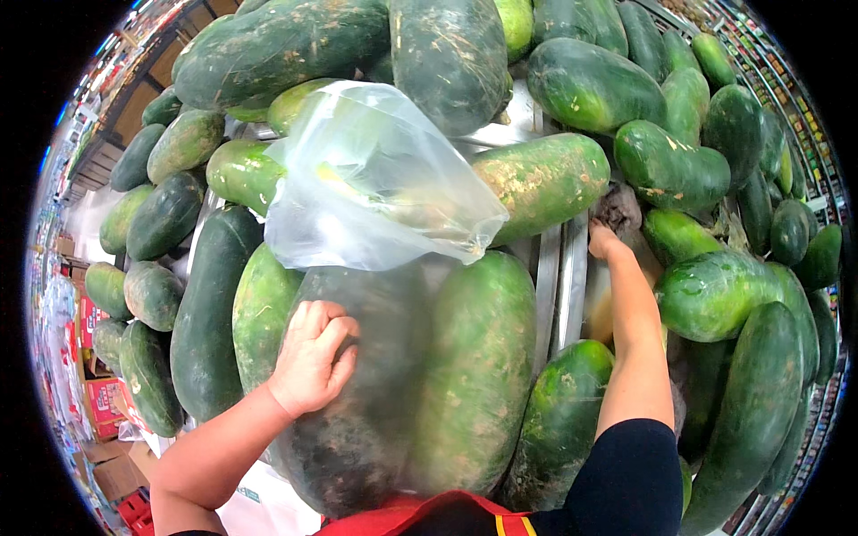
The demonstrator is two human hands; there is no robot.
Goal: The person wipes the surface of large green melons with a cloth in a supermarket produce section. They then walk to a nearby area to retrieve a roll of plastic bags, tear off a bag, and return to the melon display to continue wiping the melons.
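My left hand (318, 358) is curled into a loose fist and rests against a large dark winter melon (355, 435). No object shows in its fingers. A paler green winter melon (472, 375) lies right beside that one, both slightly blurred. My right arm stretches forward to the right, and my right hand (601, 238) grips what looks like a crumpled grey-brown cloth (620, 208) in the gap between melons. Its fingertips are partly hidden. Ahead of my left hand, a clear plastic bag (382, 181) lies over several melons, close to a scuffed green melon (546, 181).
Winter melons are heaped all around, including a long dark one (214, 315) at left and a curved one (751, 409) at right. Metal rails (570, 281) show between them. Cardboard boxes (117, 469) stand low on the left; stocked shelves (798, 114) line the right.
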